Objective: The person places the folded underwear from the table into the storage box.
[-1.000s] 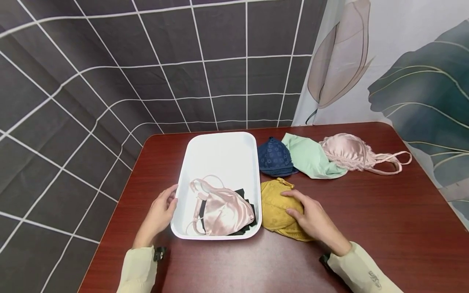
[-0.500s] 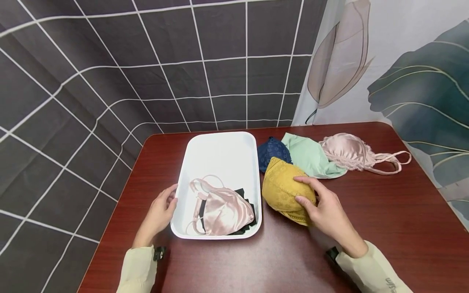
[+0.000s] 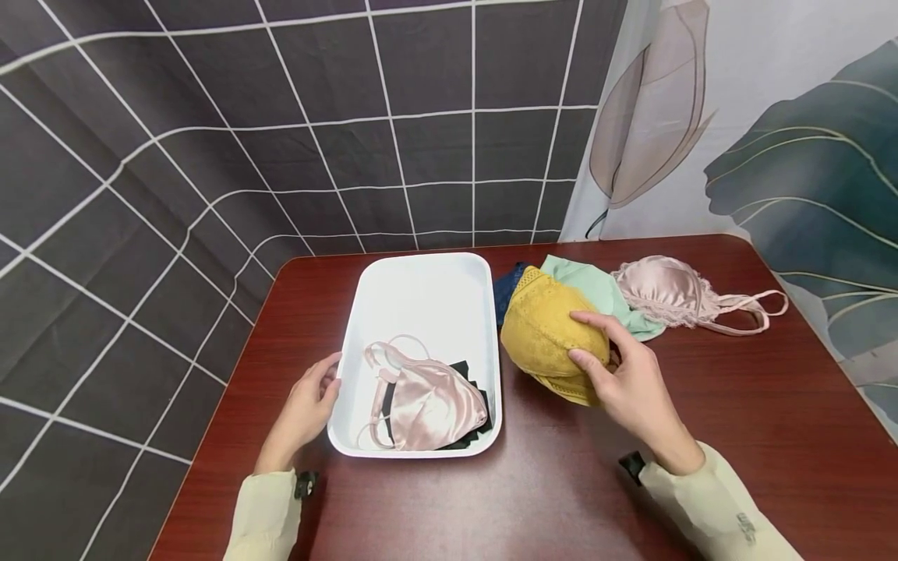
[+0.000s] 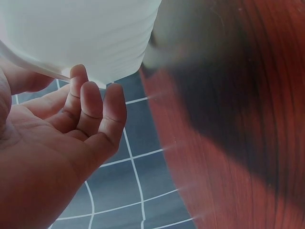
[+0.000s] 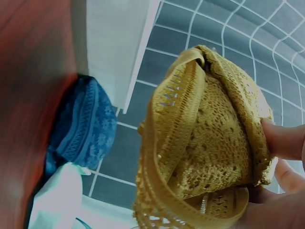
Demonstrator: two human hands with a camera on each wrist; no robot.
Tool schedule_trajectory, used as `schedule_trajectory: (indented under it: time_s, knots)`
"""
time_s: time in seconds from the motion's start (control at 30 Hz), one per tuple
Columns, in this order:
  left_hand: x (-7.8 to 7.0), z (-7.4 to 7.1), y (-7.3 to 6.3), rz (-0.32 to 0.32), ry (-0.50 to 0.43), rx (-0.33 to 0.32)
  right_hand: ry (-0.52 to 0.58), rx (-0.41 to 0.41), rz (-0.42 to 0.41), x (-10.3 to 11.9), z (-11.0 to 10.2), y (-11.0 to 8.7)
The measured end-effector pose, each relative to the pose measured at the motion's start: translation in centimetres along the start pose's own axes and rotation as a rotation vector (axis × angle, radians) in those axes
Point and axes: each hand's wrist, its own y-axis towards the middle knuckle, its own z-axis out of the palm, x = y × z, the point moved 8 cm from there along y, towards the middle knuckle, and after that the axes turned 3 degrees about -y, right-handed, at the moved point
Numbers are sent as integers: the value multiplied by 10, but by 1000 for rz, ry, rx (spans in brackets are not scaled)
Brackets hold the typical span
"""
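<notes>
My right hand [image 3: 627, 382] holds a mustard-yellow lace bra [image 3: 550, 323] between thumb and fingers, raised off the table. In the right wrist view the inner side of the yellow bra [image 5: 214, 138] shows its perforated lining and a looped band. My left hand [image 3: 302, 409] is at the left side of a white plastic bin [image 3: 421, 292], fingers loosely bent. Seen from the left wrist, the fingertips [image 4: 90, 98] touch the bin's outer wall just at the rim [image 4: 52, 74]. In the bin's near half lies a pink satin bra [image 3: 435, 409] over a black folded garment [image 3: 484, 425].
Behind the yellow bra, partly hidden, are a navy lace bra [image 3: 507, 292] and a mint-green garment [image 3: 585, 280]. Farther right lies a pink lace-edged bra [image 3: 666, 292] with its straps spread. A dark gridded curtain [image 3: 421, 140] hangs behind the reddish wooden table [image 3: 758, 405].
My right hand has lifted the yellow bra from the table beside the bin and moved it up and away from me, covering part of the navy bra. The left hand stays put.
</notes>
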Motion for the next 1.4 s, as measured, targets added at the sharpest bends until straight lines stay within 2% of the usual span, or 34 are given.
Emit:
schedule_trajectory:
  time_s: [0.17,0.3,0.4,0.53,0.7,0.83,1.03,1.23,1.4]
  knots:
    - [0,0,0,-7,4,11,40,-13,-1,24,1,15]
    - [0,0,-1,-5,5,10,93,6,17,38,10,26]
    - [0,1,-1,-6,6,9,160,13,20,42,19,33]
    - [0,1,0,-5,7,8,232,3,-16,44,29,40]
    - [0,2,1,-3,-1,6,309,0,-53,35,43,45]
    - [0,1,3,0,-4,4,355,23,-68,30,54,45]
    - [1,1,3,1,-2,0,378,70,-58,37,71,41]
    - [3,1,2,10,4,-11,434,173,-50,49,101,31]
    - [3,0,1,15,0,-19,382,266,-66,55,130,16]
